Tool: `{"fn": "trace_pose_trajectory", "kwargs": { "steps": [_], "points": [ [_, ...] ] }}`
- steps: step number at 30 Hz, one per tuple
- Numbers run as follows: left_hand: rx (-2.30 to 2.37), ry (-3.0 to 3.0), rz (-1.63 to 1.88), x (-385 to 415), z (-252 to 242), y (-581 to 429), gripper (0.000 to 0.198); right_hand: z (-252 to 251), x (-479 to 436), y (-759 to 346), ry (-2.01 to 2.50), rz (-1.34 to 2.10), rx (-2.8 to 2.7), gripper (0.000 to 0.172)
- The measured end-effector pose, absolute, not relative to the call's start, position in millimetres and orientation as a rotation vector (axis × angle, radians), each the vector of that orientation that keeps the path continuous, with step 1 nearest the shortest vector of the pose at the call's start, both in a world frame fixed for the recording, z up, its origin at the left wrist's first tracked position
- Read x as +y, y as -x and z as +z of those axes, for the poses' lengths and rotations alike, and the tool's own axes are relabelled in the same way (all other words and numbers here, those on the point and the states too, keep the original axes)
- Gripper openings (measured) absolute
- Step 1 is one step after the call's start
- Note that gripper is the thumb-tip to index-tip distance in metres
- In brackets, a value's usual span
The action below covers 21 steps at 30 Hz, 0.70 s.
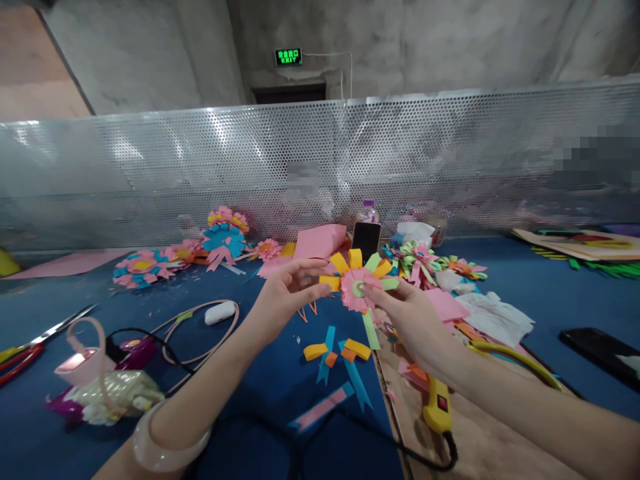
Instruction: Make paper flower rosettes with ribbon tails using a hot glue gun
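Observation:
Both my hands hold up a paper flower (358,283) with a pink centre, yellow and green looped petals and a green stem strip, above the blue table (270,387). My left hand (283,293) pinches a yellow petal at the flower's left side, fingers partly curled. My right hand (407,319) grips the flower from the right and below, fingers closed on its back. Loose blue, yellow and orange paper strips (336,355) lie on the table just under the flower.
Finished paper flowers lie at the back left (143,267) and back right (423,257). A yellow glue gun (436,408) rests on a board under my right forearm. Scissors (30,347) lie far left, a black phone (603,353) far right, a perforated metal screen (320,167) behind.

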<state>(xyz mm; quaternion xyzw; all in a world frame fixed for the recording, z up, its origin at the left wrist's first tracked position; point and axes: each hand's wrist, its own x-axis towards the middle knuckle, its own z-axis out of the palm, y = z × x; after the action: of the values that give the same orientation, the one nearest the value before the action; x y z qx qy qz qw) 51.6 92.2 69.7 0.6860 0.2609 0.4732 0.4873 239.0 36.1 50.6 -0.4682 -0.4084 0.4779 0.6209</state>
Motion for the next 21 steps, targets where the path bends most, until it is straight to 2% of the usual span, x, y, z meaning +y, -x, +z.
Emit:
{"fn": "trace_pose_trajectory", "kwargs": {
  "steps": [21],
  "points": [
    [0.555, -1.610, 1.116, 90.5, 72.1, -50.3, 0.036, 47.2, 32.2, -237.6, 1.056, 1.075, -0.979, 0.031]
  ]
}}
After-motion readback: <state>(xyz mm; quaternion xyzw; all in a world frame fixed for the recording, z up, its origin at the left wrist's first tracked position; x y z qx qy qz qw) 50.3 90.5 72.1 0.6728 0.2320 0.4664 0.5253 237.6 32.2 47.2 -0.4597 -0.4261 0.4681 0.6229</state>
